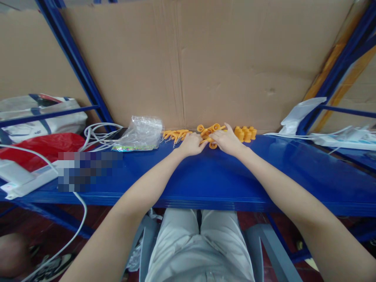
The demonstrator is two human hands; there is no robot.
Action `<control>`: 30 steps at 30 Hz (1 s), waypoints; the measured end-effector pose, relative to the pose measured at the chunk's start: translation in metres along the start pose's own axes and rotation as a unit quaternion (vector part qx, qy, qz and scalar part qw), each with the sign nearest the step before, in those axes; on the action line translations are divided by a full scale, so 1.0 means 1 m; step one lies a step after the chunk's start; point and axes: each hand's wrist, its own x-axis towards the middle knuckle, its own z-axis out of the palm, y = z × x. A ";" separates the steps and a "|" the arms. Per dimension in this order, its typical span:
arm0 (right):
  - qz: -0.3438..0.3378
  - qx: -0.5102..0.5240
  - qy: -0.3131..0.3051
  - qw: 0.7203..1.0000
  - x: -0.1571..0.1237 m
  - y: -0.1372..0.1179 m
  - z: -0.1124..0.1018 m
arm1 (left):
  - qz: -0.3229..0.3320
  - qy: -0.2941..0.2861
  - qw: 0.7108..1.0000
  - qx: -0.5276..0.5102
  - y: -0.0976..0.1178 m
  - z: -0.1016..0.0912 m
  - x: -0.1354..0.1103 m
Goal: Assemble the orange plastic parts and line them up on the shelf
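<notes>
On the blue bench top [217, 180], both hands meet at a small heap of orange plastic cup-ended pieces [216, 127] close to the cardboard wall. My left hand [192, 144] has its fingers curled at the heap's left side; what lies in them is too small to make out. From the right, my right hand [225, 140] closes its fingers on an orange plastic piece in the heap, partly covering it. Left of my left hand lie several orange branched pieces [175, 135] with short metal chains. Orange spool-shaped pieces [245, 134] stand grouped beyond my right hand.
A clear plastic bag [141, 133] lies left of the orange pieces. Further left are white cables [101, 135], a red bag [49, 147] and a power strip [29, 182]. Cardboard [223, 66] closes off the back; blue posts [78, 64] rise at the sides.
</notes>
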 end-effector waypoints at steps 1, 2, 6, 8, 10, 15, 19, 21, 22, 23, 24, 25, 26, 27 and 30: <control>0.001 0.002 -0.005 1.000 0.000 -0.001 0.000 | 0.017 0.013 0.999 0.040 0.000 -0.001 -0.001; 0.003 0.006 -0.009 1.000 0.000 -0.001 0.000 | 0.029 0.021 0.997 0.069 -0.001 -0.001 -0.002; 0.026 0.025 -0.025 0.999 0.000 -0.001 0.001 | 0.050 0.031 0.992 0.110 -0.002 -0.004 -0.004; 0.032 0.030 -0.033 0.998 0.000 -0.001 0.001 | 0.055 0.033 0.992 0.109 -0.002 -0.004 -0.004; 0.030 0.029 -0.035 0.999 0.000 0.000 0.000 | 0.059 0.033 0.992 0.109 -0.001 -0.005 -0.004; 0.012 0.016 -0.015 1.000 0.000 0.000 -0.001 | 0.059 0.026 0.993 0.097 -0.001 -0.007 -0.004; -0.002 0.006 -0.001 1.000 0.001 0.000 -0.002 | 0.055 0.031 0.995 0.076 -0.005 -0.006 -0.004; -0.008 0.004 0.008 1.000 0.001 0.001 -0.003 | 0.052 0.034 0.996 0.063 -0.007 -0.005 -0.003; -0.011 0.003 0.012 1.000 0.001 0.001 -0.003 | 0.053 0.034 0.996 0.057 -0.008 -0.005 -0.002; -0.014 0.002 0.017 1.000 0.001 0.002 -0.003 | 0.054 0.034 0.997 0.049 -0.009 -0.004 -0.001; -0.017 0.002 0.021 1.000 0.002 0.002 -0.003 | 0.056 0.032 0.997 0.041 -0.011 -0.004 0.000; -0.020 0.001 0.024 1.000 0.002 0.002 -0.003 | 0.056 0.030 0.997 0.030 -0.012 -0.003 0.001; -0.022 0.001 0.027 0.999 0.002 0.002 -0.003 | 0.056 0.028 0.998 0.018 -0.014 -0.003 0.002; -0.023 0.000 0.028 0.999 0.003 0.002 -0.003 | 0.054 0.027 0.998 0.002 -0.015 -0.002 0.003; -0.023 -0.005 0.031 0.999 0.004 0.002 -0.003 | 0.039 0.024 0.997 -0.067 -0.020 -0.001 0.006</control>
